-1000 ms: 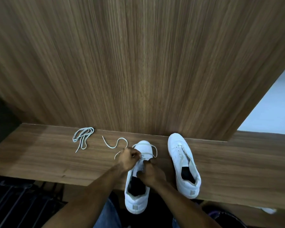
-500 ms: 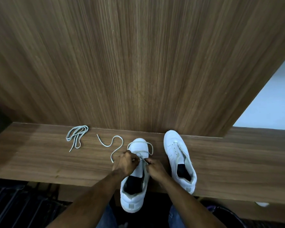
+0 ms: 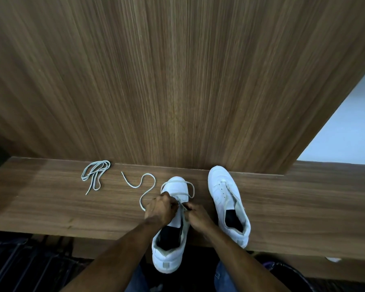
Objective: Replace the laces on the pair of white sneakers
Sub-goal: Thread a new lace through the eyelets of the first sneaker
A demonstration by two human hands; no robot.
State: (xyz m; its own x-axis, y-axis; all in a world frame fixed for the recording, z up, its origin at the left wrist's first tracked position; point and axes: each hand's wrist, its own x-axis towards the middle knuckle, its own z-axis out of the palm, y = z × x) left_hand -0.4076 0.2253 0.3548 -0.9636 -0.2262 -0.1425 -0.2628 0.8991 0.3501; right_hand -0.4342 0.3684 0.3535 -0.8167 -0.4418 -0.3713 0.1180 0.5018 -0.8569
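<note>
On the table, both hands' grips pinch the lace (image 3: 148, 187) at the near sneaker (image 3: 173, 228), half threaded; far sneaker (image 3: 228, 199) unlaced, spare lace (image 3: 95, 174) waiting.

Bundled lace (image 3: 95, 176) left of sneaker (image 3: 171, 232); second sneaker (image 3: 228, 199) right, on bench (image 3: 303, 207).

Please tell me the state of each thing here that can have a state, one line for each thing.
White sneaker under the hands: partly laced, heel overhanging the shelf edge.
Pale lace in that sneaker: threaded at the toe, one end trailing on the wooden shelf.
Second white sneaker: without a lace.
Bundled pale lace: loose, untouched.
Left hand: grip on the lace.
Right hand: pinching the lace.
</note>
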